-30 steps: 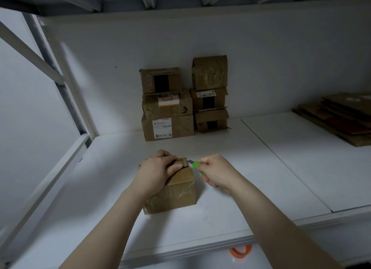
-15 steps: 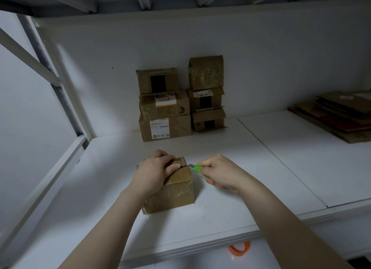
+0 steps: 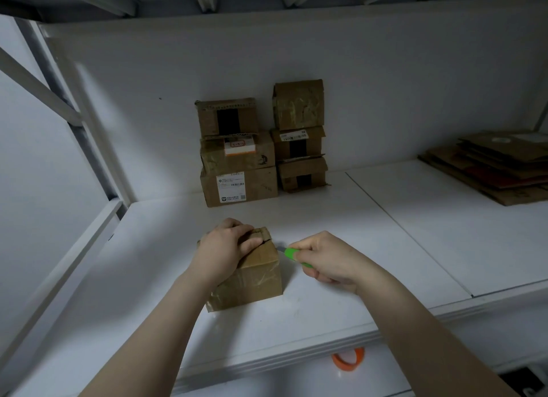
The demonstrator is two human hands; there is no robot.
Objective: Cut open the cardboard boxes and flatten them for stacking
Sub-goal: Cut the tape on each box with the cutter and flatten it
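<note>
A person steadies a small cardboard box (image 3: 255, 281) standing upright near the front of a white shelf (image 3: 385, 248). The left hand (image 3: 228, 248) grips its top, fingers curled over the far edge and the thumb lying along the top seam. The right hand (image 3: 326, 260), at 3 o'clock from the box, is closed round a green utility knife (image 3: 292, 254). The blade points at the box's upper right corner, though whether the tip actually touches the cardboard cannot be made out.

The box is taped and unflattened, so this looks like the start of the top seam cut. The next move appears to call for a shallow draw of the blade along the tape toward the left. The left thumb would first have to lift out of that line, because it sits very close to the tip.

At 12 o'clock from the box, more sealed boxes (image 3: 261, 147) wait in two columns against the back wall. At 2 o'clock lies a pile of flattened cardboard (image 3: 498, 171), and at 5 o'clock an orange tape roll (image 3: 348, 359) shows below the shelf edge.
</note>
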